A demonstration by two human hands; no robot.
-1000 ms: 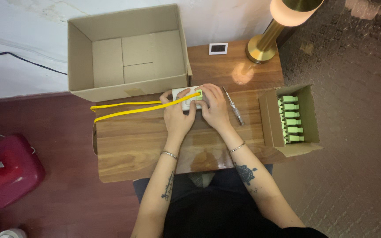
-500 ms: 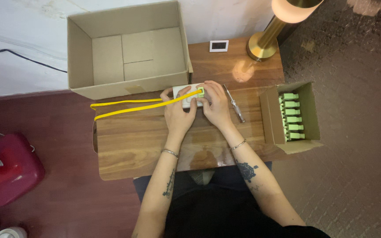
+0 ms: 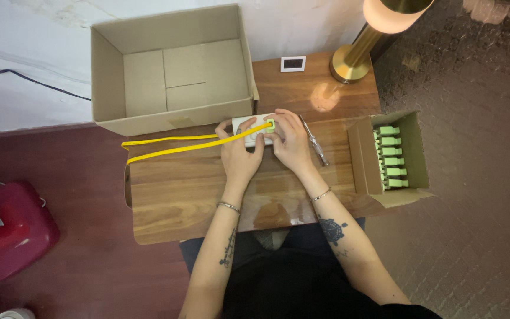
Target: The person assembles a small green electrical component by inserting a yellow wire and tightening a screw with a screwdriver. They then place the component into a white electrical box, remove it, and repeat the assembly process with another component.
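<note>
White device pinched between left hand and right hand, fingers curled.

Bare forearms carry dark tattoos, a thin bracelet circles each wrist, and the person wears black clothing.

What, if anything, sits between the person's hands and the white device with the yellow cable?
Nothing visible does. Both the left hand and the right hand already rest on the white device, with the yellow cable running off to the left across the wooden table. The screwdriver lies beside the right hand, apart from the device.
</note>
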